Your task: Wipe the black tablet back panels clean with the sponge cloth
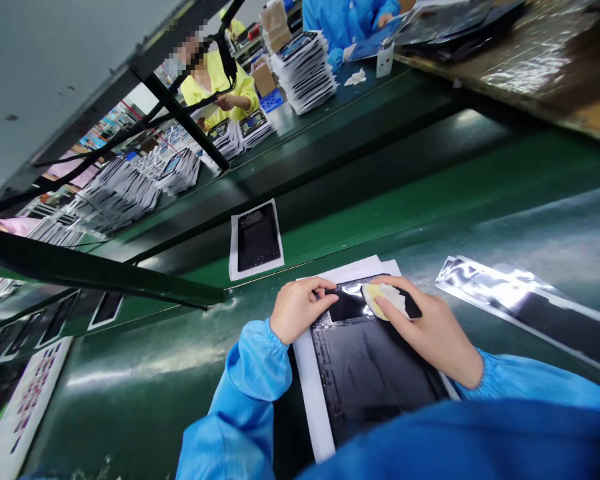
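A black tablet back cover (375,367) lies on a white sheet (310,393) on the green bench right in front of me. My left hand (300,307) is curled at the cover's upper left edge, fingertips pinched on it. My right hand (430,327) presses a small yellowish-white cloth pad (385,299) onto the cover's glossy upper part. Both arms are in blue sleeves.
A second black panel on white paper (257,238) lies on the green conveyor (380,213) ahead. A long silvery bag (525,300) lies to the right. Stacks of packaged panels (305,70) and other workers in yellow and blue stand across the line. A black frame bar (105,273) crosses left.
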`<state>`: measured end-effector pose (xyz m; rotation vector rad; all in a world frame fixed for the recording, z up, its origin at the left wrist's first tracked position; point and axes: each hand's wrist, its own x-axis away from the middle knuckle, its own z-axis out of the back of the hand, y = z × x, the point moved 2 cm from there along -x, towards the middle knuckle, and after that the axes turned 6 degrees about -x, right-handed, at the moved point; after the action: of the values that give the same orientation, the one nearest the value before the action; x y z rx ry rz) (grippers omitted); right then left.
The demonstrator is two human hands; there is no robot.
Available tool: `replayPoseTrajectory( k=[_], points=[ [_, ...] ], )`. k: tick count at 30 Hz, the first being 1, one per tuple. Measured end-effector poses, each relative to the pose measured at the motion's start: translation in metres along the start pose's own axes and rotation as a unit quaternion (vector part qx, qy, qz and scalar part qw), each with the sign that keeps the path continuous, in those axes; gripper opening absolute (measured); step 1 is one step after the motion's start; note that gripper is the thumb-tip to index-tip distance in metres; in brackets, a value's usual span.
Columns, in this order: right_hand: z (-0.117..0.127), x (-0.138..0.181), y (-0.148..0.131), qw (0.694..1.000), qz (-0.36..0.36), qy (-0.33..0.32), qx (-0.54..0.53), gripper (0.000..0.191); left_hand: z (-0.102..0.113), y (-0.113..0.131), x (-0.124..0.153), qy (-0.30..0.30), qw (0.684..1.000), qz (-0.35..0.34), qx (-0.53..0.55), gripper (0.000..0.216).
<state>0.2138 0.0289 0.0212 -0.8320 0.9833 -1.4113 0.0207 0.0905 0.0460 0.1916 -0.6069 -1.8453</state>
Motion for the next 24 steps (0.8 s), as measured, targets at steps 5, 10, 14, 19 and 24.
replayPoseTrajectory(
  k=[5, 10, 14, 19, 24],
  points=[
    [0.0, 0.0, 0.004, 1.0, 0.007, 0.01, 0.008, 0.022, -0.001, 0.001, 0.003, 0.006, 0.999, -0.012, -0.044, 0.016],
    [-0.001, 0.0, 0.005, 1.0, -0.001, 0.008, 0.009, 0.024, -0.002, 0.001, 0.003, 0.011, 0.997, -0.016, -0.068, 0.015],
    [-0.002, 0.001, 0.006, 1.0, 0.0, 0.011, 0.013, 0.024, -0.002, 0.003, 0.005, 0.0, 0.993, -0.023, -0.112, 0.017],
    [-0.002, -0.001, 0.006, 1.0, 0.001, 0.012, 0.017, 0.027, -0.002, 0.014, 0.012, 0.026, 0.955, -0.054, -0.289, 0.031],
    [-0.001, -0.002, 0.006, 1.0, -0.02, 0.002, 0.005, 0.029, -0.003, 0.009, 0.028, 0.019, 0.894, -0.195, -0.404, 0.025]
  ],
)
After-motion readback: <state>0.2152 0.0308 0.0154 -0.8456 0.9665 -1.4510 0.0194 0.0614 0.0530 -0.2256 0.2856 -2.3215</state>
